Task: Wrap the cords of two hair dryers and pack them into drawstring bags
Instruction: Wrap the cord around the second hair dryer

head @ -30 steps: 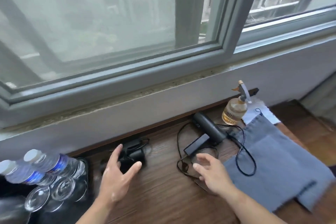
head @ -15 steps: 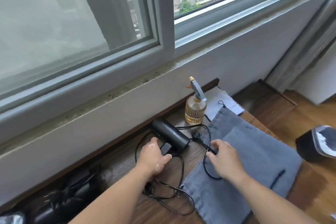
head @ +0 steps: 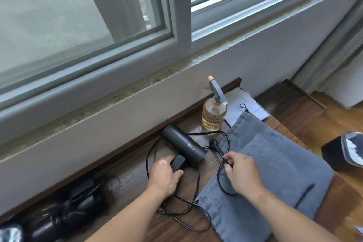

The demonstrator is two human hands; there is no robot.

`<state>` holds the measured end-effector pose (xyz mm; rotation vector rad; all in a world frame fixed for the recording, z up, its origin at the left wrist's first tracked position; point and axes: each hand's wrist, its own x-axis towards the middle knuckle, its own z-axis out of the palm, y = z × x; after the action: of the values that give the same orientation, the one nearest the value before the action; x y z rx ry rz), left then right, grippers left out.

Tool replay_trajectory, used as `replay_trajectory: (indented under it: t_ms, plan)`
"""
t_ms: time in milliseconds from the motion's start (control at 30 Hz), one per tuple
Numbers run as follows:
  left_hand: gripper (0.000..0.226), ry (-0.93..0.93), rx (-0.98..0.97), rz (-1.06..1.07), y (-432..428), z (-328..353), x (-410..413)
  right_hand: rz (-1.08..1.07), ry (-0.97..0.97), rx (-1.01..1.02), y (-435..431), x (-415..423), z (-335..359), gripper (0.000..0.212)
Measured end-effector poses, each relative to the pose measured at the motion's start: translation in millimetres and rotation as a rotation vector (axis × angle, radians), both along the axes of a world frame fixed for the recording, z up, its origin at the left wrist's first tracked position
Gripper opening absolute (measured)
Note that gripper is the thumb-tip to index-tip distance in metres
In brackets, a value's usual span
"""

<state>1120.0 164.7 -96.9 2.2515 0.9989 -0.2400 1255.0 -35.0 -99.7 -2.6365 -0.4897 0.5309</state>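
A black hair dryer (head: 184, 146) lies on the wooden table by the wall, its handle folded toward me. My left hand (head: 165, 177) grips that handle. The dryer's black cord (head: 176, 205) loops loosely over the table, and its plug (head: 214, 143) rests at the edge of the grey drawstring bags (head: 275, 165). My right hand (head: 242, 175) pinches the cord just below the plug, over the bags. Two grey bags lie flat, one on top of the other. A second black hair dryer (head: 66, 214) with its cord bundled lies at the lower left.
An amber glass spray bottle (head: 214, 116) stands behind the dryer near the wall. A pale cloth (head: 245, 107) lies beside it. A black bin with a liner (head: 345, 151) sits on the floor to the right. The wall and window sill close off the table's far side.
The view swung right from the second dryer and water bottles. My left hand closed on the first dryer's handle and my right hand took hold of the cord near the plug.
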Motion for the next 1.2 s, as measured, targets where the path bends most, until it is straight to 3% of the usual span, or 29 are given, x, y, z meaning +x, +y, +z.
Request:
replay_trajectory:
  t_ms: [333,567,767,967,1200]
  plan:
    - [0.041,-0.088,0.003,0.131,-22.9,34.3,-94.0,0.097,0.059,0.119,-12.1,-76.9,15.6,0.02]
    - [0.035,-0.084,0.036,0.24,-32.5,63.7,-192.9,0.332,0.072,0.135,-9.5,-150.0,34.6,0.019]
    - [0.036,-0.065,0.039,0.405,-40.1,73.6,-293.8,0.549,0.024,0.057,6.2,-211.1,39.9,0.017]
    - [0.046,-0.044,0.005,0.542,-50.6,69.2,-366.1,0.594,-0.067,-0.111,16.5,-225.3,25.7,0.014]
    - [0.047,-0.102,-0.055,0.624,-65.0,58.7,-394.1,0.597,-0.195,-0.268,10.2,-230.8,23.7,0.022]
